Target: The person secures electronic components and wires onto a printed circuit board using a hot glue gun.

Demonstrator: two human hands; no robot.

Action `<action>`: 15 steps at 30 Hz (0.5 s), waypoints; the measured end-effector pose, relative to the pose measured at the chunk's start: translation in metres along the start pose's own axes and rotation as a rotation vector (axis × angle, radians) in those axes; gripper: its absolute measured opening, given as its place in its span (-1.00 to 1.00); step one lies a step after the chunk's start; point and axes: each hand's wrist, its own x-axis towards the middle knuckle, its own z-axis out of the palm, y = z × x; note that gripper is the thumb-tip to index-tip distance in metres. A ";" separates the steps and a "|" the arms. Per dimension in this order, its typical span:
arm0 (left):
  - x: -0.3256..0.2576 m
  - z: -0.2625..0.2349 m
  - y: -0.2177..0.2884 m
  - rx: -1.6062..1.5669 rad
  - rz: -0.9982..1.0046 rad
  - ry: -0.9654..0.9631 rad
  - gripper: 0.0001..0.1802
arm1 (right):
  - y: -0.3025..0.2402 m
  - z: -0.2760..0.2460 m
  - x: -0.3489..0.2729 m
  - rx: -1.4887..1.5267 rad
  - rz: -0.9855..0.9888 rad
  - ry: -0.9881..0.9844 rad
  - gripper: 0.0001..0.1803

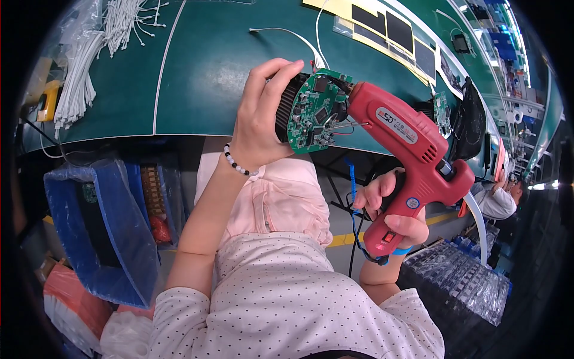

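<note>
A round green circuit board (317,113) backed by a black finned heat sink (286,107) is held upright just above the near edge of a green worktable (209,78), in front of the person's body. The left hand (257,122) grips this assembly from its left side, the fingers curled over the heat sink; the thumb is hidden. White wires (316,57) run from the top of the board toward the tabletop. The right hand (409,227) is closed around the handle of a red hot-glue gun (409,149), whose nozzle points at the board's right edge; whether the tip touches it cannot be told. A whitish glue stick (480,224) projects from the rear of the gun. To the right on the table lies a second green circuit board (441,110), beside a black pouch (470,119); farther back are yellow-edged sheets with dark rectangles (385,27). Bundled white cables (81,84) occupy the table's left end, above a blue plastic-lined bin (119,233). At far right, another person (499,202) appears in pale clothing.
</note>
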 end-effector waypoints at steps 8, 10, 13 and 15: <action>0.000 0.000 -0.001 0.005 0.004 -0.004 -0.10 | -0.001 0.003 0.000 0.015 0.024 -0.054 -0.39; 0.000 0.000 0.000 0.003 0.003 -0.005 -0.10 | 0.000 0.002 -0.001 0.018 0.017 -0.057 -0.39; 0.000 0.000 0.000 0.000 -0.001 -0.008 -0.10 | 0.000 0.003 -0.001 0.019 0.019 -0.053 -0.39; 0.000 -0.001 0.000 0.001 0.000 -0.011 -0.10 | 0.000 0.003 -0.001 0.018 0.025 -0.048 -0.39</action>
